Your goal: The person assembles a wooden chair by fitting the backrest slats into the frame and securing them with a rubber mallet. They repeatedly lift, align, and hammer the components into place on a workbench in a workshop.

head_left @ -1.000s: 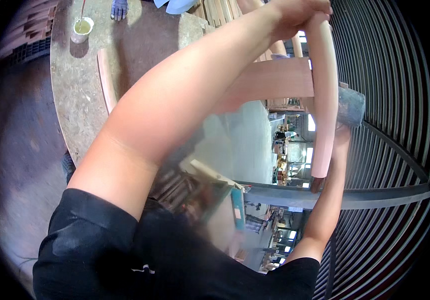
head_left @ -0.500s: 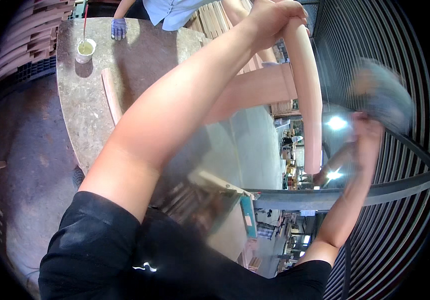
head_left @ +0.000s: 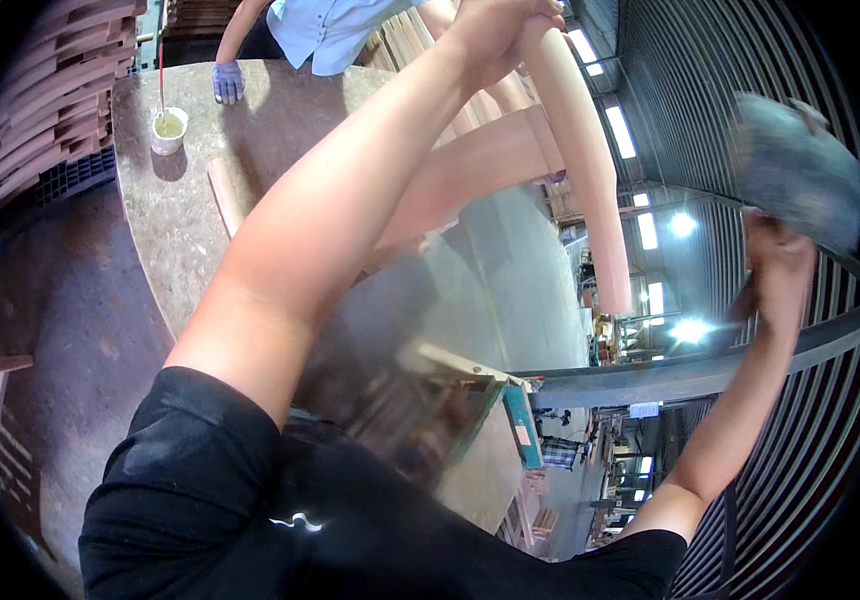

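My left hand (head_left: 500, 38) is closed round the upper end of a pale, slightly curved wooden post (head_left: 590, 190). A wide wooden rail (head_left: 470, 165) meets the post's side below that hand and runs behind my left forearm. On the right, my right hand (head_left: 782, 250) is raised, wrapped round the handle of a mallet. The mallet's bulky grey-blue head (head_left: 800, 170) is smeared by motion and stands apart from the post. My left arm hides part of the rail.
A co-worker in a light blue shirt (head_left: 335, 30) stands across the worktable (head_left: 290, 95), a gloved hand (head_left: 228, 83) on its edge. A white cup (head_left: 168, 132) with a stick and a wooden strip (head_left: 222, 195) lie there. Stacked wood (head_left: 55, 90) stands left.
My right hand and the mallet have swung outward to the right and away from the post. The post and my left hand appear farther left and higher in view.
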### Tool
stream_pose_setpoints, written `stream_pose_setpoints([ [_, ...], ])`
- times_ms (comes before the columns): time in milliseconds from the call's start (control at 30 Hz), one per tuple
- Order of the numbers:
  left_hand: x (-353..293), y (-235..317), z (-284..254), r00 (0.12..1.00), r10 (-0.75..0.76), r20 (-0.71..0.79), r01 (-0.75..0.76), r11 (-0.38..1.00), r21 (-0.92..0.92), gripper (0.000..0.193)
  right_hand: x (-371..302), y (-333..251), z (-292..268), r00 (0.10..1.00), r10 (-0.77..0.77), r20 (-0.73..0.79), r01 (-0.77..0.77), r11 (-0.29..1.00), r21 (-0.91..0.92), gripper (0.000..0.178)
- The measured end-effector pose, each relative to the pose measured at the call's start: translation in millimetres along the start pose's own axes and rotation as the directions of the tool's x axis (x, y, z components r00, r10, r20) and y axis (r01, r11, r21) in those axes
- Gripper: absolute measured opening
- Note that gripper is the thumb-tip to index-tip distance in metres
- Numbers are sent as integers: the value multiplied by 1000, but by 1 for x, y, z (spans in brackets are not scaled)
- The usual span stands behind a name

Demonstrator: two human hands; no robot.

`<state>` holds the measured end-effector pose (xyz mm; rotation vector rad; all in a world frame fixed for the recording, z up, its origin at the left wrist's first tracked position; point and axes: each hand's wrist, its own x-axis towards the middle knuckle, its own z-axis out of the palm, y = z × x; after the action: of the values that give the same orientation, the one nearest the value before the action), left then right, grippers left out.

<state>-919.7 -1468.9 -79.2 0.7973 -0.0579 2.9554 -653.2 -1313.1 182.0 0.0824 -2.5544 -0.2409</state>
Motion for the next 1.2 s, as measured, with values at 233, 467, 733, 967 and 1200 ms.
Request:
stream_pose_setpoints([
  [233,-2,-7,-4,999,-5,53,6,1000,-16,10,52,84,-153,946,78,-316,77,890,450,14],
  [467,6,3,-16,997,-77,-9,77,996,-55,9,-2,-17,75,909,96,405,-25,984,-176,20],
  [733,4,-1,-11,999,-32,28,32,999,-11,14,-2,-33,80,964,-99,245,95,995,28,12],
  [967,4,-2,-14,996,1,93,3,999,-46,9,50,21,-64,951,29,-308,2,995,99,12],
  [1200,3,4,-12,991,114,70,-113,993,-11,10,36,4,71,995,49,-85,-20,949,315,11],
])
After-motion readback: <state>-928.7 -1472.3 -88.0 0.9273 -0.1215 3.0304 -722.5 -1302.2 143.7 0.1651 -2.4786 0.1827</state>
